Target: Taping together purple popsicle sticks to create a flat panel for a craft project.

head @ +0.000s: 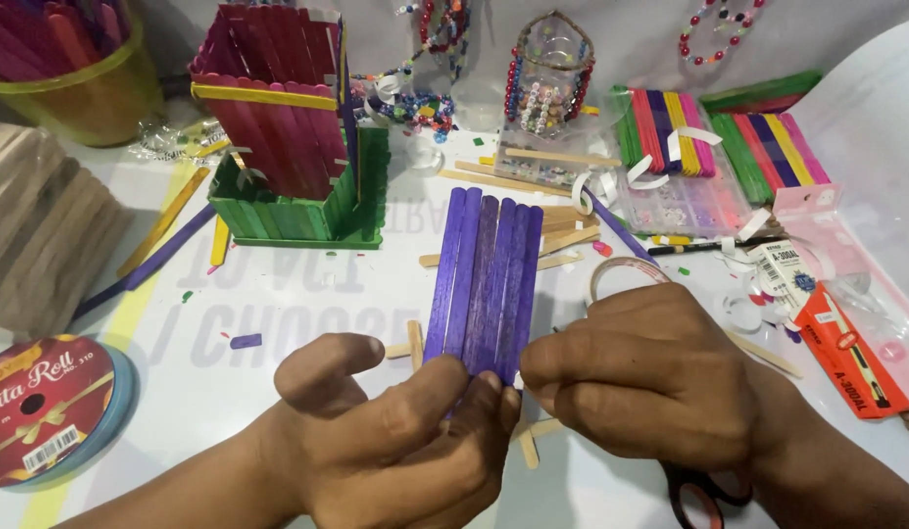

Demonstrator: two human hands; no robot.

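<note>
A flat panel of several purple craft sticks [486,279] lies side by side, pointing away from me. My left hand [395,431] grips its near end from below and the left, fingers wrapped under the sticks. My right hand [640,377] pinches the panel's near right edge with its fingertips. A few plain wooden sticks [415,343] lie crosswise beneath the panel. A clear tape roll [621,274] sits just behind my right hand.
A red and green stick-built box [288,127] stands at the back left. Coloured stick bundles [670,132], a bead box [547,88], a ribbon spool [43,407], a stack of plain sticks [33,225], a yellow tub [77,69] and scissors [704,495] surround the white table [278,294].
</note>
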